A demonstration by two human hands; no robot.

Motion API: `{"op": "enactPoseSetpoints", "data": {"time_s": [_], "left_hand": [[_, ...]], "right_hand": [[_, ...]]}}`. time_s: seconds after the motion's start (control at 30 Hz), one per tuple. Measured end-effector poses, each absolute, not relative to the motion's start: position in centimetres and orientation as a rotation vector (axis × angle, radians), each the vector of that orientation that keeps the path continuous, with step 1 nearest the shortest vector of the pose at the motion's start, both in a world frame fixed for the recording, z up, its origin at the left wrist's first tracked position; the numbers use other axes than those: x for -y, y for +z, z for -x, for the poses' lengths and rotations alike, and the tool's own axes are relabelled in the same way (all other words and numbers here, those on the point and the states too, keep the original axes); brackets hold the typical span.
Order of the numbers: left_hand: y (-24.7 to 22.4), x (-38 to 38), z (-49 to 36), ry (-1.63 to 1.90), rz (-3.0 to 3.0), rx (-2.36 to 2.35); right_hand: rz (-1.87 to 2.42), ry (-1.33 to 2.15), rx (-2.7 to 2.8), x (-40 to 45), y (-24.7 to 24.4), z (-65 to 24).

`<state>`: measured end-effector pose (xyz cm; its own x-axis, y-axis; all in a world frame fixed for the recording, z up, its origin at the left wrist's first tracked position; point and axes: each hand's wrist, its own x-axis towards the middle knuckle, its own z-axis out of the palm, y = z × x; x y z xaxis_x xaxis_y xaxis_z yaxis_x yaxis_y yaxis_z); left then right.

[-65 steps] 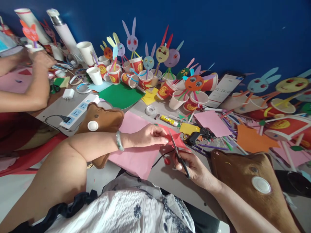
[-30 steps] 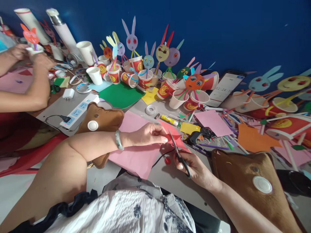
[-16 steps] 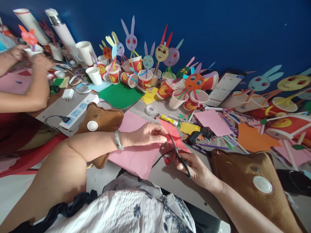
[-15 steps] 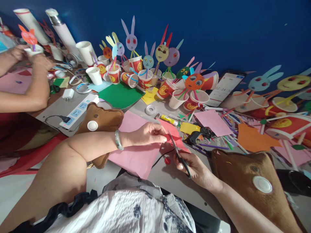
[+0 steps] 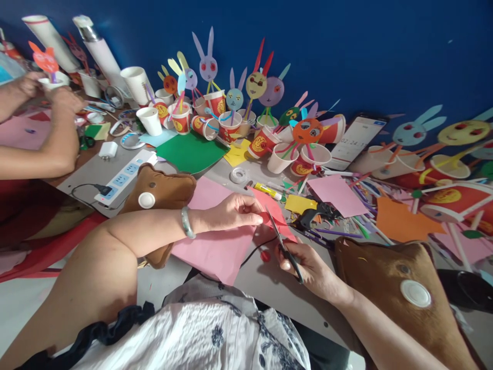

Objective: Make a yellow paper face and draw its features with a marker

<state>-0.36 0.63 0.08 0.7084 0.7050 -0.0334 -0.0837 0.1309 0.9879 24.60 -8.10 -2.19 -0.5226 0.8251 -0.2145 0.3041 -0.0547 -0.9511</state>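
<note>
My left hand (image 5: 241, 211) pinches a piece of red paper (image 5: 272, 219) between thumb and fingers, above a large pink sheet (image 5: 219, 239). My right hand (image 5: 308, 264) has its fingers in the handles of black-handled scissors (image 5: 285, 252), whose blades point up and away, against the red paper. Below the blades a small red disc (image 5: 265, 255) lies on the grey table. Beyond my hands are a yellow glue stick (image 5: 268, 191), a roll of clear tape (image 5: 239, 174) and a yellow paper scrap (image 5: 301, 203).
Paper cups with rabbit-faced figures (image 5: 234, 98) line the back. Brown cushions (image 5: 389, 277) lie at the right and left, near a power strip (image 5: 125, 177). A phone (image 5: 358, 140) leans behind the cups. Another person's hands (image 5: 65, 97) hold a cup at far left.
The red paper at the scissor blades has shifted slightly and its outline looks different. My hands have barely moved.
</note>
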Motion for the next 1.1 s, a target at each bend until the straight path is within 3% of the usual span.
{"op": "enactPoseSetpoints", "data": {"time_s": [1.1], "left_hand": [[0.39, -0.54, 0.59, 0.632, -1.338, -0.626]], "right_hand": [[1.204, 1.563, 1.825, 7.94, -1.83, -24.52]]}}
